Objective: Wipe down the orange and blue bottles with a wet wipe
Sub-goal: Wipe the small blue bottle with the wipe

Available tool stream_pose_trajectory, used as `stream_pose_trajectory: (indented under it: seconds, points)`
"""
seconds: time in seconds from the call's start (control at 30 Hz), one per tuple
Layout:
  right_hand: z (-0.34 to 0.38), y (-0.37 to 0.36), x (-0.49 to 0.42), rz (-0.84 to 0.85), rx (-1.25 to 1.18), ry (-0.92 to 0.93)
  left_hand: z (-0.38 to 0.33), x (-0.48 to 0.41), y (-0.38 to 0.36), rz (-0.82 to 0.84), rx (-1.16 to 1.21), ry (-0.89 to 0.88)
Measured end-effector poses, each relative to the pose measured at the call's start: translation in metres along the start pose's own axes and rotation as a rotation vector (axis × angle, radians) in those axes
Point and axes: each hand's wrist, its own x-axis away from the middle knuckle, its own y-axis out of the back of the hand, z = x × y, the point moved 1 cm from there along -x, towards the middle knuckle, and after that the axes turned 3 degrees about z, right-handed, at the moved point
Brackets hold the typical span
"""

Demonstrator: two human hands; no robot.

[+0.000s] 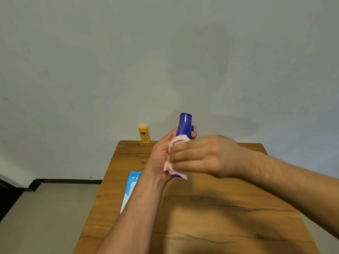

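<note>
Colour key. The blue bottle (184, 125) I hold is a deep, glossy violet-blue. The wet wipe (175, 154) wrapped round it is pale pink-white. The orange bottle (144, 134) at the far edge is yellow-orange with a darker label mark whose print is too small to read. The counter (211, 217) is warm brown wood with dark grain streaks. The wipe packet (130, 187) is light blue and white. The wall (165, 52) is plain grey-white, the floor (45, 217) beige, the skirting (69, 181) black.

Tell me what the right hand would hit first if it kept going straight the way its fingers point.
The right hand points leftward and already presses the wet wipe against the blue bottle. Behind those comes the left hand holding the bottle. Depth is hard to judge.
</note>
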Motion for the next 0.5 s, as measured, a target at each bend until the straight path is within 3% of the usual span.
stream_pose_trajectory:
  seconds: [0.13,0.2,0.33,0.5]
  points:
    - [-0.046,0.010,0.004,-0.141,0.007,-0.351,0.003,-0.001,-0.003,-0.065,-0.205,-0.172]
    - [-0.028,0.004,0.003,-0.161,-0.001,-0.293,0.001,-0.001,0.000,-0.058,-0.226,-0.186]
    - [0.016,-0.011,0.004,0.062,-0.032,0.039,-0.002,0.000,0.008,-0.111,-0.168,-0.205]
    - [-0.045,0.008,0.005,-0.115,0.044,-0.319,-0.002,-0.005,0.001,-0.098,-0.343,-0.227]
